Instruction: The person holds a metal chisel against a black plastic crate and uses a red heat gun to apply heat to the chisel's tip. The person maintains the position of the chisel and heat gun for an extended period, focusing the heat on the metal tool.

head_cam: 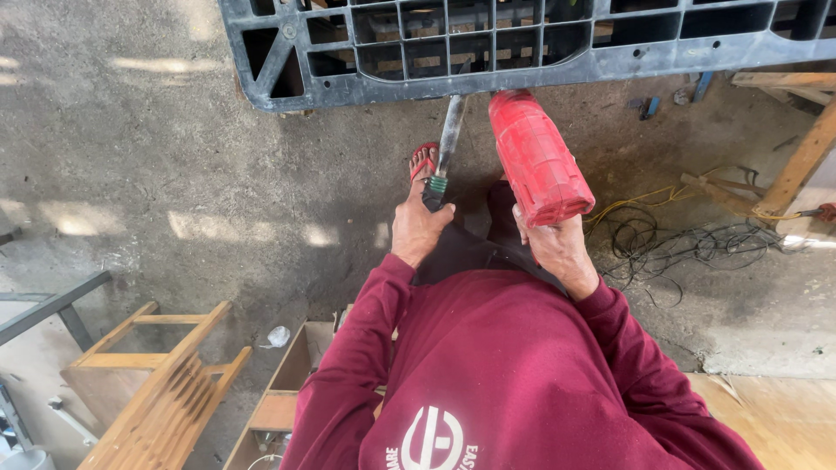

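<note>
— Head view: we look down on a rough grey concrete floor, stained and patched with sunlight. What do we stand over?

— A dark grey plastic pallet with open square cells, lying across the top of the view. Under its near edge we see a foot in a red sandal.

— And our hands?

— Our left hand has its fingers closed around the dark handle of a chisel. A green band sits just above the grip, and the flat grey blade runs up to touch the pallet's edge. Our right hand is wrapped tight on the grip of a red power tool, a ribbed, dusty cylinder tilted so its nose meets the pallet edge just beside the blade.

— What lies around us?

— To the right, a tangle of black cable with a yellow cord through it, near some wooden beams. Lower left, pale wooden frames rest beside a grey metal bar, and a crumpled white scrap lies between the frames and an open wooden box.

— Any marks or labels?

— Only a round white emblem with small lettering on our maroon sweatshirt, low in the view.
</note>
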